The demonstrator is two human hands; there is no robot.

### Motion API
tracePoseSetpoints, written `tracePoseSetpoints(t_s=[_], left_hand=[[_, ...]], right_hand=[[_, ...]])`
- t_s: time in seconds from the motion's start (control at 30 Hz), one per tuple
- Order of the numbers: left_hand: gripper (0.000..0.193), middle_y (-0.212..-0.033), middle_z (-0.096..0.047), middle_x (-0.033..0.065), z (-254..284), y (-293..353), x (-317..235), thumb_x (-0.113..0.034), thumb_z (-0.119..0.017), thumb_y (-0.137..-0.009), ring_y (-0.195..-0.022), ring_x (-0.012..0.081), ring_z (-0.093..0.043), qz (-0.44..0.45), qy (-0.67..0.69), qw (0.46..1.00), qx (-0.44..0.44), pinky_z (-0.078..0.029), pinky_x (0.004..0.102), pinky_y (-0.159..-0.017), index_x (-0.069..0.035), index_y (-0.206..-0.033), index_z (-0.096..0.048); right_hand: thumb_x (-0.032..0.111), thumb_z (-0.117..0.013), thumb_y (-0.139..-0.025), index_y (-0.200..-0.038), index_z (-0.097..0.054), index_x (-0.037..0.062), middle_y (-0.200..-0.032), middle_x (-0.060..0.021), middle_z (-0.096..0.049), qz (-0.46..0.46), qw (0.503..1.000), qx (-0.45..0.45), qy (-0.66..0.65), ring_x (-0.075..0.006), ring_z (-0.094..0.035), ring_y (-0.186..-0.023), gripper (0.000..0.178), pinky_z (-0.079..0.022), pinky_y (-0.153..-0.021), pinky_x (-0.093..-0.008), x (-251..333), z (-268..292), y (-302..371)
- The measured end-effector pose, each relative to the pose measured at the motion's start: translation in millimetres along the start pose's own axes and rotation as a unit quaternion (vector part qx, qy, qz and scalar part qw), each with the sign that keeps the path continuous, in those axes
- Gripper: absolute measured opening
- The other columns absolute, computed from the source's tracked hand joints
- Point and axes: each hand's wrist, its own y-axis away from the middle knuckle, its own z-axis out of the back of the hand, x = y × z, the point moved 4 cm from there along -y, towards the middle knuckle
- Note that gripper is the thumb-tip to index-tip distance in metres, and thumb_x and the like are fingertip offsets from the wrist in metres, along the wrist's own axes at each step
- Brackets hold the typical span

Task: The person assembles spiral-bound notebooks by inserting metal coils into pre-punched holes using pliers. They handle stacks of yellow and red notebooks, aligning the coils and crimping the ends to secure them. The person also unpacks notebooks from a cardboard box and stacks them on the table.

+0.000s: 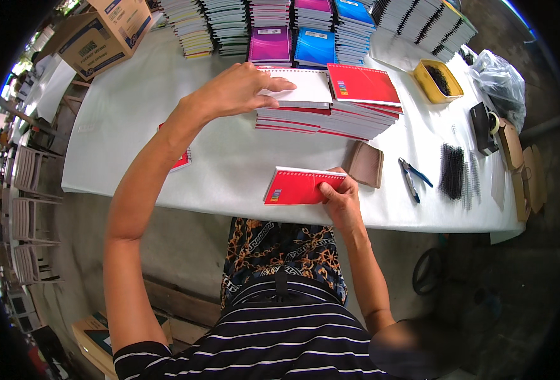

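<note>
My right hand (344,197) grips a red notebook (295,187) by its right end, thumb on the cover. A row of punched holes runs along its top edge, and it is held above the front of the table. My left hand (254,88) reaches over the left part of a stack of red-covered notebooks (356,120). Its thumb and a finger are stretched apart over a white punched sheet (305,87) on top; contact is hard to make out. Right of that sheet lies a red cover (364,83). Partly behind my left forearm is another red notebook (182,159).
Pliers (413,179), black binding coils (452,172) and a brown pouch (366,164) lie at the right. Beyond are a yellow tub (438,81) and a tape roll (494,123). Stacks of spiral notebooks (270,45) line the back; a cardboard box (106,38) stands far left.
</note>
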Motion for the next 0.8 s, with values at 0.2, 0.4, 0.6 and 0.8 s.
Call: tracePoseSetpoints(t_s=[0.2,0.4,0.6,0.8], left_hand=[[0.044,-0.107,-0.068,0.0124,2,-1,1,-0.011,-0.068,-0.080,-0.092,0.0312,-0.066,0.021,0.015,0.999,0.029,-0.052,0.0400,-0.085,-0.019,-0.123,-0.063],[0.050,-0.100,-0.067,0.0155,0,2,14,-0.010,-0.068,-0.079,-0.074,0.0314,-0.065,-0.079,0.036,0.996,-0.013,-0.051,0.0415,-0.071,-0.020,-0.127,-0.059],[0.048,-0.101,-0.069,0.0138,20,0,-24,-0.007,-0.056,-0.086,-0.085,0.0274,-0.068,0.035,-0.116,0.986,0.110,-0.055,0.0367,-0.080,-0.018,-0.133,-0.054],[0.050,-0.125,-0.061,0.0075,-34,73,-86,-0.006,-0.061,-0.080,-0.097,0.0204,-0.067,-0.231,-0.232,0.935,-0.135,-0.059,0.0303,-0.074,-0.014,-0.129,-0.057]], right_hand=[[0.011,-0.071,-0.085,-0.094,-0.057,0.0022,-0.092,-0.0057,-0.065,-0.005,0.999,-0.007,-0.051,-0.0132,-0.063,-0.084,0.020,-0.054,-0.079,-0.0319,2,4,-3],[0.011,-0.070,-0.086,-0.093,-0.056,0.0024,-0.092,-0.0054,-0.065,-0.014,0.996,0.001,-0.085,-0.0134,-0.063,-0.085,0.018,-0.053,-0.082,-0.0331,-1,1,-4],[0.014,-0.074,-0.082,-0.103,-0.057,0.0000,-0.110,-0.0126,-0.064,-0.046,0.990,0.016,-0.133,-0.0203,-0.062,-0.101,0.030,-0.048,-0.094,-0.0412,-3,25,-2],[0.018,-0.074,-0.079,-0.124,-0.052,-0.0022,-0.132,-0.0177,-0.052,-0.025,0.927,0.171,-0.333,-0.0280,-0.050,-0.125,0.054,-0.033,-0.109,-0.0569,33,-8,-4]])
